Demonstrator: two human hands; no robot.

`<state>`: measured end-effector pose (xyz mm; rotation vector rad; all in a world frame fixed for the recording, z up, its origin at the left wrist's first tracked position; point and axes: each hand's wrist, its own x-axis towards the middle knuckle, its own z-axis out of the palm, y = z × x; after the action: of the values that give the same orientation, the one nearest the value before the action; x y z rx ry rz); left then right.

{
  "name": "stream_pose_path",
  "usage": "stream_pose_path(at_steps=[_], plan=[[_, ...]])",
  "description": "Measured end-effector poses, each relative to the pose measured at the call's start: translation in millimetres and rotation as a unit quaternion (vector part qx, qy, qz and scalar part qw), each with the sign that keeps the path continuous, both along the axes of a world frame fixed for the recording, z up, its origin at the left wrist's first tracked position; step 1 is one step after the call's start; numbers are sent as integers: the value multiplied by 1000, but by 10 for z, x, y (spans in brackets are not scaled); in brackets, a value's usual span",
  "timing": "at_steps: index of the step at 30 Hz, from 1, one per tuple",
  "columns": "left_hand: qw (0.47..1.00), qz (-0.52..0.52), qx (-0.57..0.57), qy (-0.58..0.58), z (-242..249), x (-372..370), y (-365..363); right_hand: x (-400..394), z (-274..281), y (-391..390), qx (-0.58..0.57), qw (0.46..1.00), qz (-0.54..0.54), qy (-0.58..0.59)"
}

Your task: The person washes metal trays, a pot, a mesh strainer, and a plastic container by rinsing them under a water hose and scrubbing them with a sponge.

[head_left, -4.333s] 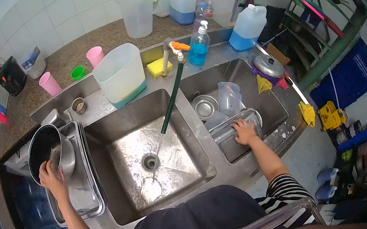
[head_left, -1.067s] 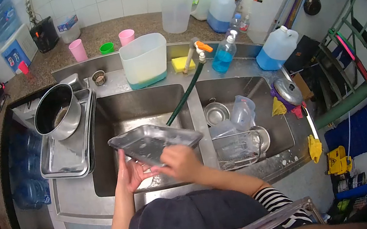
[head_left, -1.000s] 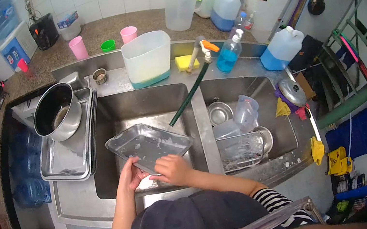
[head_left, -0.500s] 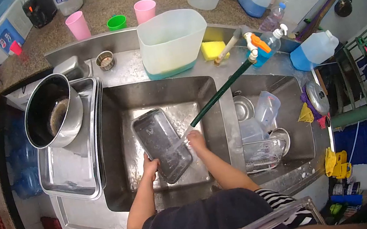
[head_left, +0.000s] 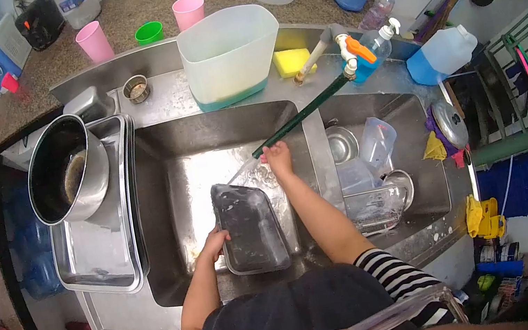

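My left hand [head_left: 215,243] grips the left edge of a dark rectangular tray [head_left: 251,231], which is tilted inside the large steel sink basin [head_left: 161,141]. My right hand [head_left: 277,159] is closed by the open end of a green hose [head_left: 304,112], its fingers pressed against it. Water streams from the hose end onto the tray's far edge. The hose runs up to a tap with an orange handle [head_left: 359,49].
A steel pot [head_left: 96,173] rests on stacked metal trays [head_left: 96,254] at the left. Behind the basin stand a translucent container [head_left: 231,58] and a yellow sponge [head_left: 292,62]. The right basin holds plastic containers [head_left: 376,141] and steel bowls [head_left: 343,145].
The tray has moved nearer to me and slightly right, and its angle has changed. My right hand has moved up to the hose end, which has shifted left and away from me.
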<state>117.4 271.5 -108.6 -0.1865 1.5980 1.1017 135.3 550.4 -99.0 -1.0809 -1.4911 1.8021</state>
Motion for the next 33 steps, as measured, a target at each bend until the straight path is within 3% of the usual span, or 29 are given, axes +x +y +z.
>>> stream_pose_path(at_steps=[5, 9, 11, 15, 19, 33], plan=[[998, 26, 11, -58, 108, -29, -8, -83, 39, 167, 32, 995, 20, -88], [998, 16, 34, -50, 2, -37, -20, -185, 127, 33, -6, 999, -3, -52], [998, 5, 41, -44, 21, -47, -3, -161, 339, -94, -28, 998, 43, -43], [993, 60, 85, -61, 90, -61, 11, 49, 489, -296, -69, 996, 59, 0], [983, 121, 109, -87, 176, -27, 69, 306, 631, -392, -79, 993, 84, -29], [946, 262, 140, 130, -49, 33, 104, 566, 780, -426, -115, 982, 145, -27]])
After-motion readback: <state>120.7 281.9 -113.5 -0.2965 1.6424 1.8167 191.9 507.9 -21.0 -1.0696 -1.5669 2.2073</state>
